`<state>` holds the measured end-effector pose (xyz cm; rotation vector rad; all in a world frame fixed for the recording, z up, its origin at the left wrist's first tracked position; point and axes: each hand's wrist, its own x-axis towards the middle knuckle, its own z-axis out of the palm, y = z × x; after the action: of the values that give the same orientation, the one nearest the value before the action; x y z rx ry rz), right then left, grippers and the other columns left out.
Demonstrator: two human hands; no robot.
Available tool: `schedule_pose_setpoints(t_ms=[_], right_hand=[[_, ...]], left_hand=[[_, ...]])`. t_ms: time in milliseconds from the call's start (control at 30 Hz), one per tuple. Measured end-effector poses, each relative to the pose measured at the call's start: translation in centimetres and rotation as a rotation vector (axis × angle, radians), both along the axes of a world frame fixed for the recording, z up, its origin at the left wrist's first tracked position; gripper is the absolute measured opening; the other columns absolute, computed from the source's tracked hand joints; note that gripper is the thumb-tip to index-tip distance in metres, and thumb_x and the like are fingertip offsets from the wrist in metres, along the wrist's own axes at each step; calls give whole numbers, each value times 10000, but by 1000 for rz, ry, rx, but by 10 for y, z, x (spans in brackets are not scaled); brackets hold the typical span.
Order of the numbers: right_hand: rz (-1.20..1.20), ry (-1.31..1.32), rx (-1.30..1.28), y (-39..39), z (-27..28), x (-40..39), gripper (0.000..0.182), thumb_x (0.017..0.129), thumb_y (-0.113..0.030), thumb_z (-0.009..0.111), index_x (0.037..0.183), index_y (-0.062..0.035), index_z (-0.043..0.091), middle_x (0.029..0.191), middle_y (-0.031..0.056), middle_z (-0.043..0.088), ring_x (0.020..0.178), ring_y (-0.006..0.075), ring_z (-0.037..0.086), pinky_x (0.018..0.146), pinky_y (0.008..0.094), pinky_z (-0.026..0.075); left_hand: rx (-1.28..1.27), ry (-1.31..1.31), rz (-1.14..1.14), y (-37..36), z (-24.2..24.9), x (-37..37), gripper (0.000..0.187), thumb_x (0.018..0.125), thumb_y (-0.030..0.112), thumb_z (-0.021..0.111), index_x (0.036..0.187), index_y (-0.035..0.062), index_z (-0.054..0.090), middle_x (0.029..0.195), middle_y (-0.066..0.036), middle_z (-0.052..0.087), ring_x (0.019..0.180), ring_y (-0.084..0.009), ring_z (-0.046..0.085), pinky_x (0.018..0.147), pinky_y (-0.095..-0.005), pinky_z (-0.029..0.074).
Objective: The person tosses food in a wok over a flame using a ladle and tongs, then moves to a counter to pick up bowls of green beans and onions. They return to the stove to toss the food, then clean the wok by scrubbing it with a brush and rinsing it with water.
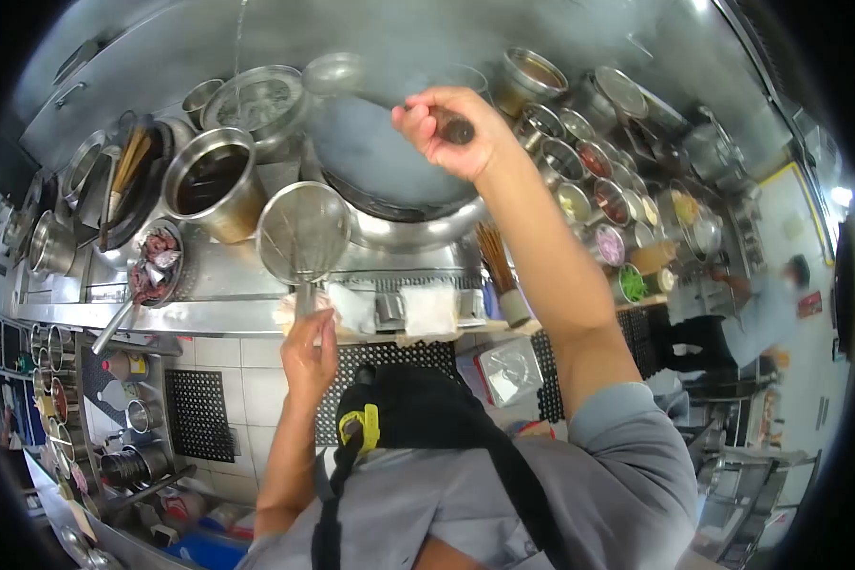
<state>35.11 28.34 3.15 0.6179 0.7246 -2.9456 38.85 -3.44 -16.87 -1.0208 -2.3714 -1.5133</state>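
My right hand (454, 133) is closed round the dark handle of a ladle (332, 74), whose round bowl hangs above the back left side of a steaming wok (380, 157). Steam hides what the wok holds. Lower down, my left hand (309, 353) is wrapped round the handle of a round mesh strainer (302, 233). The strainer is held in front of the wok's left side, beside a deep metal pot of dark liquid (214, 185). Folded white cloths (429, 310) lie on the counter edge near my left hand.
Small containers of ingredients (610, 245) crowd the right side. At the left sit a perforated ladle with meat pieces (157, 261) and a water-filled basin (256, 100). A bamboo brush (496, 261) stands near my right forearm. Another person (741, 328) is at the far right.
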Motion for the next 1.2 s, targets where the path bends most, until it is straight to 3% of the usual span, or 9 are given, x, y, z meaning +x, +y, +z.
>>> schedule_pose_setpoints(t_ms=[100,233,300,400,600,800,1000,1133,1200], right_hand=[[20,-40,16,8,-19,54,185,798,77,606,907,78,456,925,167,535,608,109,561,492,200,473],[93,-52,36,23,-47,124,142,827,30,613,900,71,498,812,126,574,598,111,559,471,206,478],[122,-75,64,32,-57,157,137,847,-2,601,947,44,519,825,113,591,601,105,555,458,200,469],[134,-51,166,47,-60,199,373,890,-28,573,1251,6,485,911,151,575,614,93,529,427,169,454],[106,-182,459,86,-34,249,471,854,-19,606,1305,-17,469,900,119,602,590,86,520,409,176,428],[40,-342,870,135,-4,243,598,813,10,585,1380,6,393,832,85,607,572,94,540,391,193,424],[86,-394,1445,186,-6,190,677,800,-4,590,1430,26,345,744,45,561,531,85,514,388,218,385],[89,-272,1712,184,-24,144,697,783,-11,568,1451,-50,372,708,33,560,526,97,510,410,252,401],[41,-152,1917,176,-46,108,712,774,-18,567,1456,-57,368,779,59,593,531,112,524,423,271,417]], left_hand=[[-50,-254,74,29,-21,-4,177,865,31,592,1022,-24,650,906,-195,677,821,-315,675,740,-363,529],[-283,-260,186,42,-83,-25,299,854,181,617,1063,-32,630,911,-233,672,839,-345,669,749,-394,525],[-373,-320,249,51,-98,-26,385,834,244,631,1074,-57,615,940,-252,665,885,-386,654,791,-426,512],[-418,-344,301,65,-130,-27,499,806,315,644,1079,-99,589,984,-275,654,941,-441,627,852,-469,486],[-374,-398,509,78,-135,-10,646,808,390,662,1184,-109,502,1141,-311,562,1142,-442,480,978,-459,408],[-175,-552,643,73,-147,7,598,789,368,716,1089,-109,516,1021,-249,585,1039,-363,533,891,-427,446],[76,-929,605,62,-167,-4,685,746,428,781,1113,-76,497,1104,-196,534,950,-284,558,745,-403,512],[176,-1098,560,65,-154,-3,746,741,422,790,1196,-4,380,1140,-177,491,968,-297,551,573,-448,542],[155,-1127,552,65,-152,1,739,736,413,797,1185,13,366,1132,-177,492,966,-296,553,569,-433,547]])
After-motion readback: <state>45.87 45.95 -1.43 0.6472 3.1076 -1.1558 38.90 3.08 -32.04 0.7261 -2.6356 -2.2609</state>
